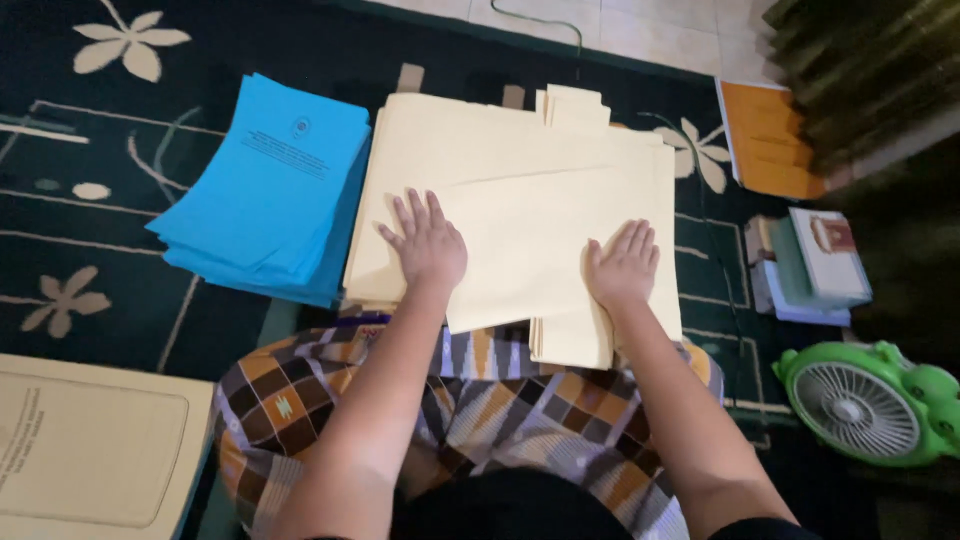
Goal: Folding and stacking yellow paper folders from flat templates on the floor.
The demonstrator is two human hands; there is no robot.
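A big dark green carpet with cream flowers [120, 45] covers the floor and carries everything. In its middle, right in front of the person's lap, lies a wide pile of cream paper folders [520, 170]. The pile's long side runs left to right, and its near edge hangs over the person's checked brown and orange cloth [480, 400].

Just beside the pile, toward the carpet's left edge, sits a stack of bright blue paper covers [270, 190], touching the cream pile. A cream printed folder [95, 455] lies at the near left corner. A green round plastic fan [868, 403] sits by the near right corner, with a small stack of books [815, 265] behind it and an orange book [770, 140] at the far right.

The left hand [428, 243] lies flat and spread on the left part of the top cream sheet. The right hand [622, 265] lies flat on the right part. Neither hand is gripping; both just press down. Both hands are about equally near.
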